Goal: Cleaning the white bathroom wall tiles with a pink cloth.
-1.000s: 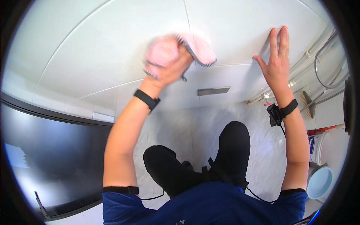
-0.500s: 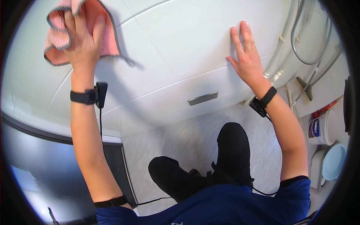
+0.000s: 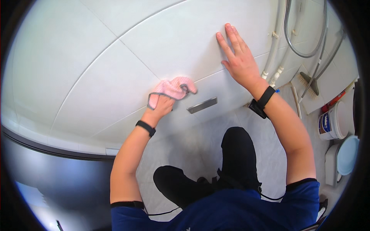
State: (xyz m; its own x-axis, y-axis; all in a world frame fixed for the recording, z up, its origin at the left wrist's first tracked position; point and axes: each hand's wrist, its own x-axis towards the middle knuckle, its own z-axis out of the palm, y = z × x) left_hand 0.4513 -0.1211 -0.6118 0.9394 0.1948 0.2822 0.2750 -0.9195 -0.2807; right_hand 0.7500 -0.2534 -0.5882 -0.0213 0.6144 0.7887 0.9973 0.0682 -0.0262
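Note:
My left hand (image 3: 163, 105) grips a pink cleaning cloth (image 3: 173, 87) with a dark stitched edge, pressed to the white tiled wall (image 3: 127, 73). The bunched cloth covers most of that hand's fingers. Just right of it, low on the wall, is a narrow metal plate (image 3: 202, 105). Higher up and to the right, my right hand (image 3: 243, 64) lies against the tiles, its fingers stretched out and holding nothing.
White pipes (image 3: 271, 46) and a looped shower hose (image 3: 304, 54) run along the right. Below them are a scrubbing brush (image 3: 309, 84), a white bucket (image 3: 333, 122) and a light-blue basin (image 3: 347, 154). A dark, shiny surface (image 3: 69, 181) lies at lower left, beside the grey floor (image 3: 269, 154).
My left hand has swept the cloth down and to the right across the wall, from the upper left to beside the metal plate. The right hand stays spread on the tiles.

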